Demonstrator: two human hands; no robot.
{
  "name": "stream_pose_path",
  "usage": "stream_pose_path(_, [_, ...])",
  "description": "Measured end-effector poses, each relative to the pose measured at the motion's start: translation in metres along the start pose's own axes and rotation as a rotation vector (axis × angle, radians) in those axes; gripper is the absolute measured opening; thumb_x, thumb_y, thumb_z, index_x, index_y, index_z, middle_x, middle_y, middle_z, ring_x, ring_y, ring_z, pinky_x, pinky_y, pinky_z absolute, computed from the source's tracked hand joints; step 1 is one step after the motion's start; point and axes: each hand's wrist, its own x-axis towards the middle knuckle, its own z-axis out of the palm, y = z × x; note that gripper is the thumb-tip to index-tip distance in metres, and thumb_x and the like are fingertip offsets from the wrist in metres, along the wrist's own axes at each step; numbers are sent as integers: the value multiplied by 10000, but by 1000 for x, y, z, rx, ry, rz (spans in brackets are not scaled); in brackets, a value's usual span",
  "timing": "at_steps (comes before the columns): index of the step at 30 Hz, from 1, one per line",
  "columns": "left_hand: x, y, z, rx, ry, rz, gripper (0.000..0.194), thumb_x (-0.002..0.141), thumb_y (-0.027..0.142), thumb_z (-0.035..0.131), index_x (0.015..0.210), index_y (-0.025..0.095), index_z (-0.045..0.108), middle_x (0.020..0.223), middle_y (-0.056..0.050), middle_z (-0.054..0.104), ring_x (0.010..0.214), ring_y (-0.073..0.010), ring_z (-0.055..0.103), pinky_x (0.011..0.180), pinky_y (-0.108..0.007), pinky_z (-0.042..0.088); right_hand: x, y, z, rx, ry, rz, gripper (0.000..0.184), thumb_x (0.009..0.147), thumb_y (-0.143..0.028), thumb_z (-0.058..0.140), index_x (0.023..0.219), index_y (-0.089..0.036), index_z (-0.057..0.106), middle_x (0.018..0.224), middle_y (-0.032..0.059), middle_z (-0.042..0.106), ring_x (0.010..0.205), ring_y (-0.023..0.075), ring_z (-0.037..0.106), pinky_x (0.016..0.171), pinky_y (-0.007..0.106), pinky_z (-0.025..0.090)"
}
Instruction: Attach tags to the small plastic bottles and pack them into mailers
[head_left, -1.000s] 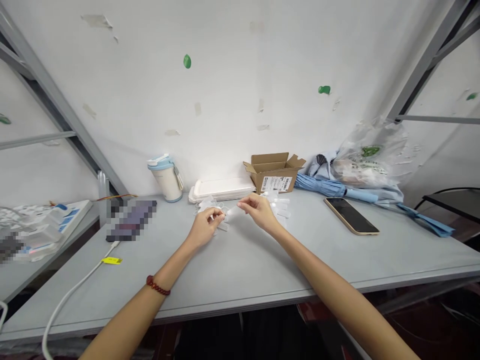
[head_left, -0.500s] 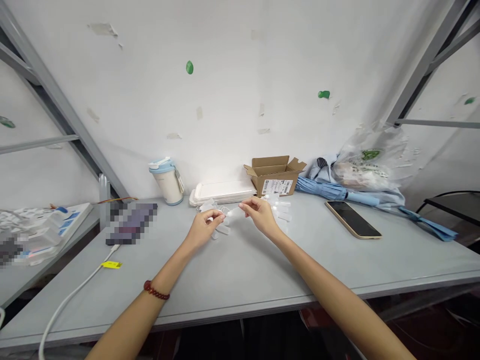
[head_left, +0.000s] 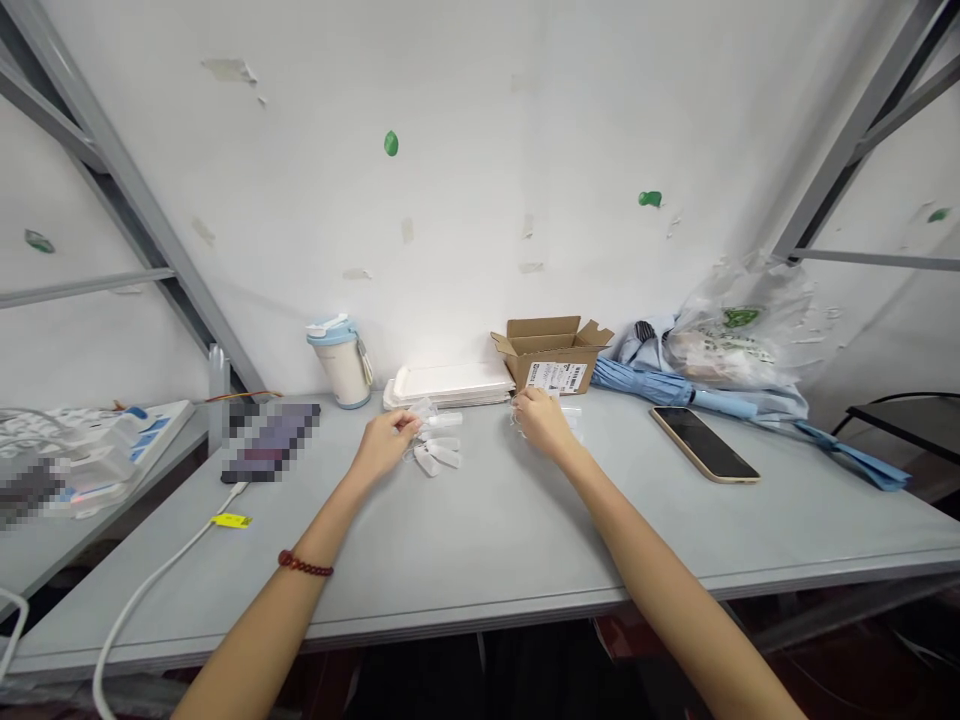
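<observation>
Head view: the hands have parted. Left of the cardboard box point(head_left: 555, 357), the left hand point(head_left: 386, 443) pinches the left plastic pieces point(head_left: 448, 420); before it, the right hand point(head_left: 543, 420) meets the right plastic pieces point(head_left: 572, 416), grip hidden; both clusters now lie apart.

My right fingers point(head_left: 529, 400) have left the spot near my left fingers point(head_left: 409, 424) and are now at the right-hand translucent pieces point(head_left: 572, 415); my left ones sit farther left, baring more of the left-hand translucent pieces point(head_left: 448, 457).
</observation>
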Motion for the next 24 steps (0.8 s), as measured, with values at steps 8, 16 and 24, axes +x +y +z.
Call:
stream_pose_path(8, [1, -8, -1, 155, -3, -47, 215, 680, 350, 509, 651, 181, 639, 655, -25, 660, 664, -191, 563, 617, -268, 401, -3, 11, 0, -252, -197, 88, 378, 753, 7, 454, 1073, -139, 592, 1148, 147, 548, 1069, 292, 452, 806, 367, 333])
stream_pose_path(16, [-1, -3, -5, 253, 52, -107, 320, 723, 446, 482, 528, 193, 496, 538, -7, 562, 560, -163, 510, 553, -258, 349, -4, 13, 0, -255, -187, 126, 437, 745, -5, 480, 1159, -136, 536, 1126, 159, 538, 1025, 303, 494, 794, 365, 349])
stream_pose_path(24, [-6, 2, 7, 245, 76, 6, 327, 782, 425, 438, 565, 189, 499, 566, 2, 552, 596, -154, 498, 583, -261, 350, 2, 5, 0, 401, 62, 147, 310, 820, -75, 388, 1061, -140, 573, 1047, 111, 595, 939, 191, 566, 799, 300, 406])
